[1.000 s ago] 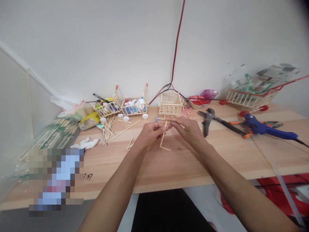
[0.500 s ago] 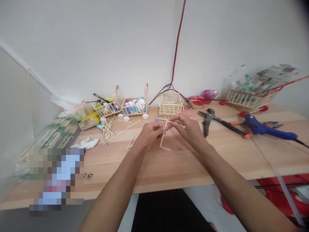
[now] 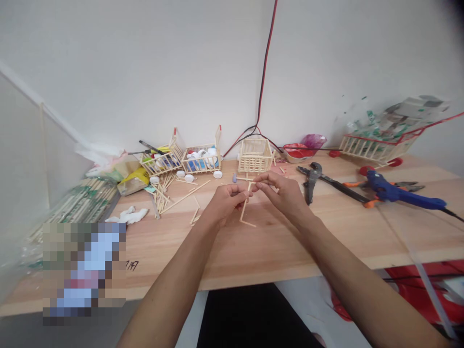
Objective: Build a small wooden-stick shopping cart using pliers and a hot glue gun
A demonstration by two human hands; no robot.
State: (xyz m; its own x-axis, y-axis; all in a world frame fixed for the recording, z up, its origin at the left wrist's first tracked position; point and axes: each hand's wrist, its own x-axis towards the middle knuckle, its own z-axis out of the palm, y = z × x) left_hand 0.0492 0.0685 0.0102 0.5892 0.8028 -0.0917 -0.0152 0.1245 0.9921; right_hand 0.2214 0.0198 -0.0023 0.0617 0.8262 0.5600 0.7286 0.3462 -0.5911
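In front of me the worktop point(image 3: 253, 251) is stretching along the wall, its left front corner disappearing behind a pixelated patch point(image 3: 85, 270). A red-trimmed cart point(image 3: 377, 149) is standing near the right back corner, its load of clear plastic blurring. Along the left edge, plastic-wrapped sticks point(image 3: 87, 203) are lying aslant, their green print looking too smeared to read. A blue glue gun point(image 3: 402, 193) is resting towards the right edge, partly covering orange-handled pliers point(image 3: 415, 186).

Over the middle, the left hand point(image 3: 226, 200) is pinching a stick frame point(image 3: 244, 210) at mid-length, and the right hand point(image 3: 281, 191) is holding its fingertips narrowly about the crossbar's right end. A woven stick basket point(image 3: 255, 162) is sitting beyond them, by the back edge. The frame's long axis is running from back to front, leaning slightly left towards the front edge, where a short foot is pointing right; the fingers are hiding part of its middle. A lilac piece point(image 3: 235, 178) is capping the crossbar's left end. Near the left front corner, dark handwriting point(image 3: 132, 266) is showing, apparently ending in "47", its start being cut off by the patch.
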